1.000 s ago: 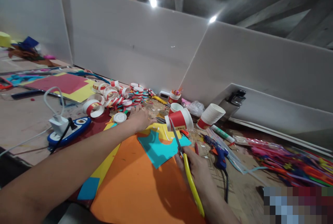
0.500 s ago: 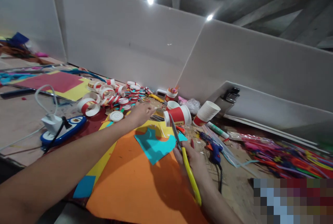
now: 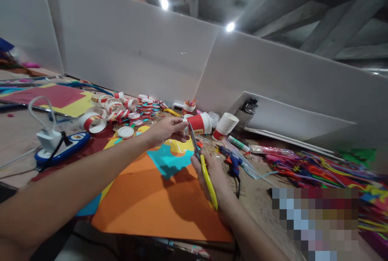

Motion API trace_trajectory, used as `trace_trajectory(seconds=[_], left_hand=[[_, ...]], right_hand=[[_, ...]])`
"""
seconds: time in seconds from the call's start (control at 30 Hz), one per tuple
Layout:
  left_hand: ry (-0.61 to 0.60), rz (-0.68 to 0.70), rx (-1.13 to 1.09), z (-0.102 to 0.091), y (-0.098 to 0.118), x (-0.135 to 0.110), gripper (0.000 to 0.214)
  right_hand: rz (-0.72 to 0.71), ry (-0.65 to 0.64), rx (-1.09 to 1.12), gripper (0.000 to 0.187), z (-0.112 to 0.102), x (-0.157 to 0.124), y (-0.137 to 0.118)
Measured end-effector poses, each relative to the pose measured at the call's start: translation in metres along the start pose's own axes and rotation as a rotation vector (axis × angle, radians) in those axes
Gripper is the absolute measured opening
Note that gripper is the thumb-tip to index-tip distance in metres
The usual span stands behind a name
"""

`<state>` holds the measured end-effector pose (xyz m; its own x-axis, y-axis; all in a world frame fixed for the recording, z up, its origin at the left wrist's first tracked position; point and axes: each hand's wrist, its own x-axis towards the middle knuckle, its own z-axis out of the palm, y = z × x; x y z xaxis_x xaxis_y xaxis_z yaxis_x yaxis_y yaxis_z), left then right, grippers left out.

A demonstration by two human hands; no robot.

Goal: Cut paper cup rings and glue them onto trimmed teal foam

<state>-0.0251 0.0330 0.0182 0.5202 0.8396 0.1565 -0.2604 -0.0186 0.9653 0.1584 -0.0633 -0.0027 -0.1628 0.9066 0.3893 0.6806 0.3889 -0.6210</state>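
Note:
A red and white paper cup (image 3: 200, 124) lies on its side in the air above the table, its wide rim to the right. My left hand (image 3: 165, 130) has its fingers closed at the cup's left end; the exact grip is partly hidden. My right hand (image 3: 214, 174) is wrapped round scissors (image 3: 208, 182) with yellow handles. Their blades point up and away, with the tips against the cup near my left fingertips. Below both hands lie an orange sheet (image 3: 151, 204) and a cut turquoise piece (image 3: 166, 162).
Cut cup rings (image 3: 92, 121) and a white disc (image 3: 125, 132) lie left. Stacked paper cups (image 3: 226, 126), a blue glue gun (image 3: 233, 162) and colourful pipe cleaners (image 3: 321, 168) are right. A power strip (image 3: 62, 147) sits at left. A white partition (image 3: 127, 50) stands behind.
My left hand has come to the cup's left end, from being apart from it. The scissors stay in my right hand. The view has shifted to the right.

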Motion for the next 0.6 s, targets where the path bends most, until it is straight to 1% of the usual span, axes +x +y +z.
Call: trace_trajectory(seconds=[0.07, 0.17, 0.3, 0.4, 0.6], left_hand=[[0.009, 0.029, 0.026, 0.001, -0.003, 0.002, 0.046], [0.026, 0.067, 0.057, 0.003, -0.007, 0.003, 0.038], [0.048, 0.097, 0.062, 0.005, -0.011, 0.003, 0.034], [0.039, 0.111, 0.074, 0.005, -0.012, 0.003, 0.032], [0.025, 0.135, 0.085, -0.002, -0.018, 0.001, 0.03]], right_hand=[[0.032, -0.055, 0.047, 0.023, -0.003, -0.001, -0.004], [0.059, -0.073, 0.053, 0.025, -0.005, -0.002, -0.007], [0.099, -0.048, 0.041, 0.026, -0.002, -0.002, -0.003], [0.101, -0.026, 0.024, 0.026, 0.0, -0.002, 0.0], [0.096, 0.002, -0.011, 0.03, 0.001, -0.008, -0.008]])
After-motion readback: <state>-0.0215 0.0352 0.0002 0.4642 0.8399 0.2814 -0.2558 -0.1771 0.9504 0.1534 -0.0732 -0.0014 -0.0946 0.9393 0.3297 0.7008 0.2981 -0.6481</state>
